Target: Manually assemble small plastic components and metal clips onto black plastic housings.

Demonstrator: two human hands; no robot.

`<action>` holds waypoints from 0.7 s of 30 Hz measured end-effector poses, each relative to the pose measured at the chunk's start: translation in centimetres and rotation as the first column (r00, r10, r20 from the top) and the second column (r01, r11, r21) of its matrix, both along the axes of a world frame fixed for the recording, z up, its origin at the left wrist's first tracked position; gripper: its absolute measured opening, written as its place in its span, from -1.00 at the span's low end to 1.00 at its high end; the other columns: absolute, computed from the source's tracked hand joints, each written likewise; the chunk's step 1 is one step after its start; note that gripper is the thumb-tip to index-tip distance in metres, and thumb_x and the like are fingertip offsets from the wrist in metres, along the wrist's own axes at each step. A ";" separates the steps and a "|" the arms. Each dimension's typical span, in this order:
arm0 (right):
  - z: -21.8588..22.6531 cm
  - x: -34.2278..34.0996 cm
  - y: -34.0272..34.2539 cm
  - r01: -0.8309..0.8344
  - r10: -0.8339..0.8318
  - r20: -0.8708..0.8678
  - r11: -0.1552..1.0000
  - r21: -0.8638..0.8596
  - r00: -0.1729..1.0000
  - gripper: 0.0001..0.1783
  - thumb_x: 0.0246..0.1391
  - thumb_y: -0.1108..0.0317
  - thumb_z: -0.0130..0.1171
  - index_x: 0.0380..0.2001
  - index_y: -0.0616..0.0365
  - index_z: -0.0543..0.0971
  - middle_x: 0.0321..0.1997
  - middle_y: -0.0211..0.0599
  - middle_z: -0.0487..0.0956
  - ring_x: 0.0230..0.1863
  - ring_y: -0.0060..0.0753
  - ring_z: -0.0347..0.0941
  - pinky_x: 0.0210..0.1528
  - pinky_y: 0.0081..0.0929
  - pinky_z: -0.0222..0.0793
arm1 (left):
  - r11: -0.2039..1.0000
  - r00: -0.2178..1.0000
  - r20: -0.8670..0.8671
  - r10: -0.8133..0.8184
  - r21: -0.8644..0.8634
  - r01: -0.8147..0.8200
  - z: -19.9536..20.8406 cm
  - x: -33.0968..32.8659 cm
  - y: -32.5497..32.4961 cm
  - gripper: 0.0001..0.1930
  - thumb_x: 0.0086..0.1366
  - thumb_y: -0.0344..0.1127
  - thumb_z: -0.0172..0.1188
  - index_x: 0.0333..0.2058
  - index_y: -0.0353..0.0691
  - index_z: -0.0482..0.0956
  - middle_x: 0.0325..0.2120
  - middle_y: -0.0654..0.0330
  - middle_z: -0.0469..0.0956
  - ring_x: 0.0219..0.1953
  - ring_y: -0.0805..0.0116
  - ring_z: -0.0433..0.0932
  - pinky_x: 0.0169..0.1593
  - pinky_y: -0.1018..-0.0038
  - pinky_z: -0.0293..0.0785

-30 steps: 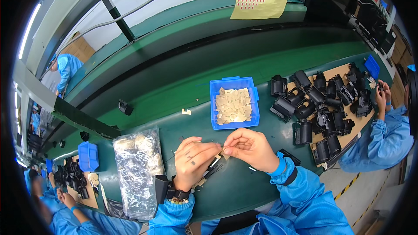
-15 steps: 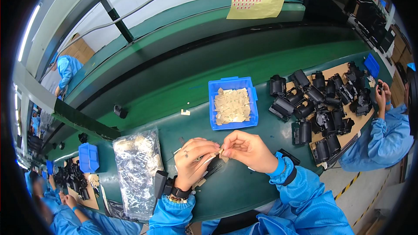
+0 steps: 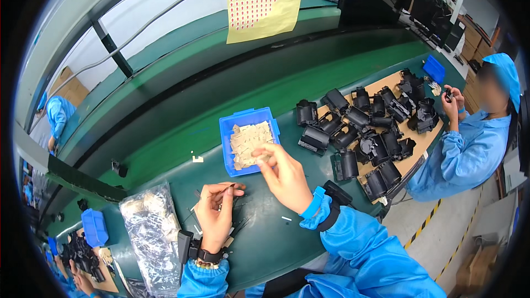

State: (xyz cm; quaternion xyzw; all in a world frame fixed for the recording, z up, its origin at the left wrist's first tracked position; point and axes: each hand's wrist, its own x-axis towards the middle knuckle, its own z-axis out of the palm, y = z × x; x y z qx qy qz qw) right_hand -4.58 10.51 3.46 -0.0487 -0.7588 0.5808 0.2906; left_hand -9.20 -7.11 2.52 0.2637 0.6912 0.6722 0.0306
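My left hand (image 3: 214, 209) is above the green table, thumb and fingertips pressed together. A small dark sliver shows at the fingertips, too small to name. My right hand (image 3: 287, 179) hovers over the near edge of a blue bin (image 3: 243, 172), its thumb and forefinger slightly apart, with nothing visible between them. Flat beige pieces (image 3: 251, 137) fill the bin in a loose heap. Below and beside my left hand, thin dark strips (image 3: 238, 225) lie scattered on the table.
Several black plastic housings (image 3: 372, 146) cover a cardboard sheet at the right. A clear plastic bag (image 3: 152, 237) lies left of my left hand. One beige piece (image 3: 197, 159) sits left of the bin. A co-worker (image 3: 469, 143) holds a small black part at far right.
My hands have parted from the beige piece they worked on together. The right has moved to the bin's near edge and its fingers have loosened. The whole view has shifted rightward.
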 end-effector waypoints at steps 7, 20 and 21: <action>3.3 1.0 5.2 0.418 -0.531 -0.028 0.634 0.651 0.847 -0.64 0.02 0.41 0.22 -0.08 0.14 0.45 -0.10 -0.15 0.44 -0.19 -0.01 0.53 -0.24 -0.19 0.50 | 0.997 0.992 0.124 -0.018 -0.075 0.027 0.1 -0.3 -1.1 -0.93 0.29 -0.59 0.14 -0.29 -0.41 0.42 -0.34 0.10 0.57 -0.35 0.39 0.63 -0.22 0.54 0.54; 2.6 -0.3 8.6 -0.205 -0.518 0.467 0.484 0.851 0.717 -0.47 -0.20 0.19 0.42 -0.19 0.24 0.47 -0.31 -0.04 0.58 -0.25 0.00 0.60 -0.23 -0.15 0.54 | 0.997 0.999 0.038 -0.038 -0.067 0.040 0.3 -0.6 -1.2 -0.95 0.25 -0.58 0.19 -0.31 -0.41 0.52 -0.36 0.13 0.61 -0.35 0.37 0.67 -0.23 0.53 0.58; 3.0 -0.4 8.4 -0.269 -0.508 0.512 0.477 0.837 0.692 -0.45 -0.20 0.19 0.41 -0.16 0.25 0.45 -0.34 -0.03 0.59 -0.27 0.00 0.60 -0.24 -0.14 0.54 | 0.997 0.998 0.046 -0.046 -0.053 0.049 0.3 -0.6 -1.4 -0.94 0.25 -0.58 0.19 -0.31 -0.41 0.52 -0.35 0.13 0.61 -0.34 0.37 0.67 -0.23 0.54 0.58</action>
